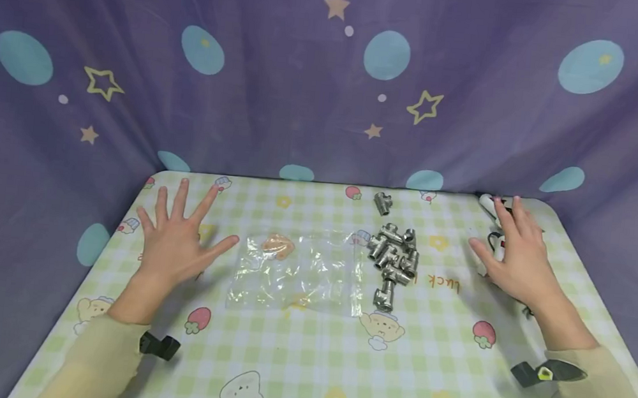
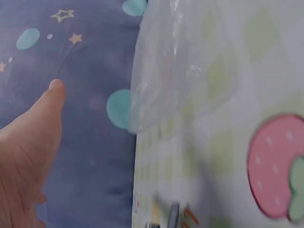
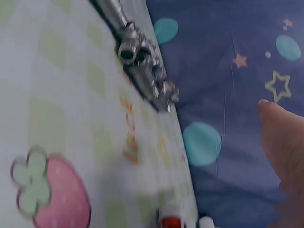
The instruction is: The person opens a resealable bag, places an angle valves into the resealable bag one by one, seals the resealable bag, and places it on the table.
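My left hand (image 1: 173,246) is held over the table's left side with its fingers spread, holding nothing. A clear plastic bag (image 1: 317,282) lies flat to the right of it, with an orange-pink patch (image 1: 278,246) showing at its upper left. Several shiny metal tee pipe fittings (image 1: 388,257) sit in a pile just right of the bag. One more tee fitting (image 1: 382,203) lies apart behind the pile. On the right, my right hand (image 1: 526,264) is also spread and grips nothing. It partly hides a white object with black parts (image 1: 490,206) at the back right.
A checked cloth (image 1: 303,364) printed with strawberries and cartoon figures covers the table. Behind the table's back edge hangs a purple curtain (image 1: 283,93) with stars and blue ovals. Each wrist bears a small dark camera, on the left (image 1: 159,346) and on the right (image 1: 547,373).
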The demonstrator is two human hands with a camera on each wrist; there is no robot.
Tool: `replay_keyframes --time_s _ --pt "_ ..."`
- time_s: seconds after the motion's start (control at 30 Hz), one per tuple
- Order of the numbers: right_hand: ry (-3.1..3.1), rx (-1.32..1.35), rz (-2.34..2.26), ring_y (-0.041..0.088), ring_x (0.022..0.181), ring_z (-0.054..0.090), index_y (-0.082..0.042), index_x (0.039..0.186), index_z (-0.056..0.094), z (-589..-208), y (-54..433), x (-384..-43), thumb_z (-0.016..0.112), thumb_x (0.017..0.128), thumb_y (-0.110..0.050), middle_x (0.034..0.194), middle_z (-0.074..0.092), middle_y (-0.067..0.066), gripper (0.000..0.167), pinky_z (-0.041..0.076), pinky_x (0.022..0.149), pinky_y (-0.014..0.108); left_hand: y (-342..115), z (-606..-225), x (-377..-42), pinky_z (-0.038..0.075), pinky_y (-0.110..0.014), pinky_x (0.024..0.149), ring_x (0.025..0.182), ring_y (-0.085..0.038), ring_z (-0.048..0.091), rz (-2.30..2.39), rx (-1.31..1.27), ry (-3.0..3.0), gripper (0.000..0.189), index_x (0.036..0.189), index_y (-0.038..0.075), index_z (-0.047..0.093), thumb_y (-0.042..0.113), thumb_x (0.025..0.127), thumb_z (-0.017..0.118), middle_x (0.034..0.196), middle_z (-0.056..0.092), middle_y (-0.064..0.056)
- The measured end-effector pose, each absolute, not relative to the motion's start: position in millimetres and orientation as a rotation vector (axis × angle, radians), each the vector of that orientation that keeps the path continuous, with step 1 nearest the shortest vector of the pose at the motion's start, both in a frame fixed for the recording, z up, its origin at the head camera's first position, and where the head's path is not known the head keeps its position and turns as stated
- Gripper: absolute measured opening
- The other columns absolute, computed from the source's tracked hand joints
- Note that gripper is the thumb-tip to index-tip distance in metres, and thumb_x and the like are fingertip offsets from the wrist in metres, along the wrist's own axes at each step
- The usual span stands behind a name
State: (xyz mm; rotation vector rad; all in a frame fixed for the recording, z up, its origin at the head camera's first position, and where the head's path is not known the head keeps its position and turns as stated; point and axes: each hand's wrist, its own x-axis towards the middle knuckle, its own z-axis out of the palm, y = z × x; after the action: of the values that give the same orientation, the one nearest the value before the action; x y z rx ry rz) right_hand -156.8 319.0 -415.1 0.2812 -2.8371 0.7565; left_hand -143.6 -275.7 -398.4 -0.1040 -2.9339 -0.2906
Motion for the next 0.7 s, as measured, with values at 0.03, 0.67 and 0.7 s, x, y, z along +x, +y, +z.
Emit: replay_keyframes --time_s 0.03,0.67,0.7 --pt "-2.833 0.290 0.778 0.061 0.160 0.004 -0.014 0.173 0.012 -413.1 314.7 -156.7 0.060 0.107 -0.045 0.178 -0.002 0.026 0.087 0.010 0.119 0.085 -272.9 -398.6 -145.3 0.000 -0.093 0.112 0.161 -0.061 -0.002 -0.295 -0.115 -2.930 0.101 0.171 0.042 0.014 0.080 0.089 0.061 0.179 0.003 -0.021" --pt "-2.667 0.486 0.806 0.042 0.105 0.075 -0.003 0.157 0.050 -399.3 222.9 -138.1 0.078 0.098 -0.025 0.146 0.063 0.024 0.069 0.063 0.086 0.056 -174.1 -407.2 -186.1 0.031 -0.064 0.127 0.152 -0.051 0.039 -0.544 -0.484 -2.792 0.084 0.168 0.022 0.036 0.058 0.098 0.066 0.168 0.038 -0.025" --pt "-2.663 0.502 0.812 0.040 0.104 0.075 -0.003 0.156 0.051 -399.9 219.4 -137.2 0.078 0.097 -0.025 0.145 0.064 0.023 0.068 0.063 0.085 0.055 -168.3 -408.0 -187.4 0.033 -0.063 0.127 0.152 -0.049 0.041 -0.558 -0.499 -2.795 0.083 0.167 0.022 0.037 0.058 0.099 0.065 0.168 0.039 -0.025"
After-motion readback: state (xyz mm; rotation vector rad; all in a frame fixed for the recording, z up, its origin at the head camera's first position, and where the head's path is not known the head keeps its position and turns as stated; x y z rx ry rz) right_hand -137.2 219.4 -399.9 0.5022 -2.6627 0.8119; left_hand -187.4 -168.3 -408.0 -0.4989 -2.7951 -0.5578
